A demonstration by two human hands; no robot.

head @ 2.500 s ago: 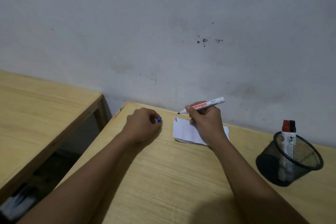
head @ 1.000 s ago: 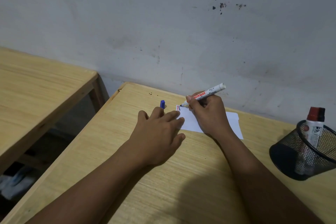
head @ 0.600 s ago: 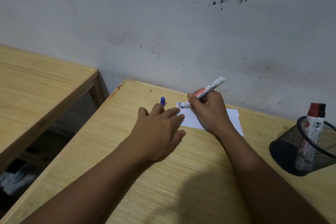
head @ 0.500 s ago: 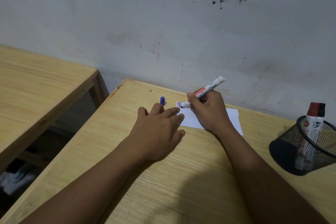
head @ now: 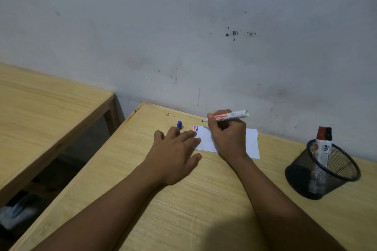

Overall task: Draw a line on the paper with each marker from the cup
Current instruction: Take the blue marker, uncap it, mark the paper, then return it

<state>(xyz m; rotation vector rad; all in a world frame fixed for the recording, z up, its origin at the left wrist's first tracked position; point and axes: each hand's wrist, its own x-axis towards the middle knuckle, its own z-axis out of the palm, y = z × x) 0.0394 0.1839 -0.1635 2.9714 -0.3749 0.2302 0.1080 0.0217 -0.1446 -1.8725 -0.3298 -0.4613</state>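
Your wooden table (head: 183, 210) stands against the wall and carries a white paper (head: 252, 144), a small blue cap (head: 179, 124) just beside the paper's left end, and a black mesh cup (head: 318, 171) at the right. Your left hand (head: 173, 157) lies flat on the wood, its fingertips touching the paper.

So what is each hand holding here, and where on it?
The right hand grips the white marker near its tip end. The left hand holds nothing, lying flat with fingers on the paper.
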